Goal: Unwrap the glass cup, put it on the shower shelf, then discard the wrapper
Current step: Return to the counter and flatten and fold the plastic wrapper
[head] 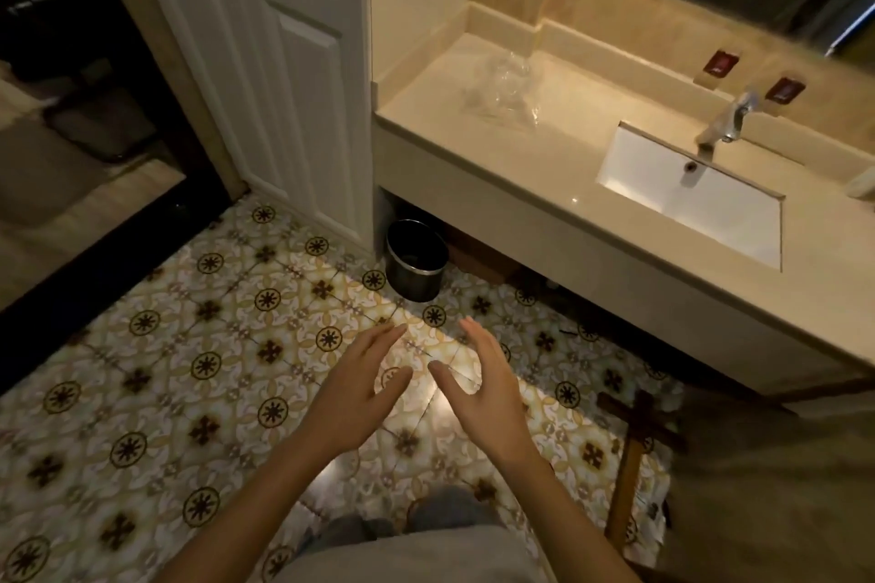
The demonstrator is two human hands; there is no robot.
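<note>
1. The task looks to be at its very start: the wrapped glass cup [503,83] sits untouched on the worktop [544,175], left of the sink [691,199] and close to the back wall.
2. Both hands are held out low over the tiled floor [189,346], palms facing each other; the left hand [352,398] and the right hand [483,388] have straight, relaxed fingers and hold nothing.
3. The next move, as I judge it, calls for a reach up and forward to the cup, one hand steadying it while the other finds a loose edge of the wrapper.
4. The cup shows as a clear, crinkled plastic bundle with bright glints; the glass inside is hard to make out, so I cannot tell whether it stands upright.
5. A dark bin [416,258] stands under the worktop's left end, a likely place for the wrapper later. No shower shelf is in view.
</note>
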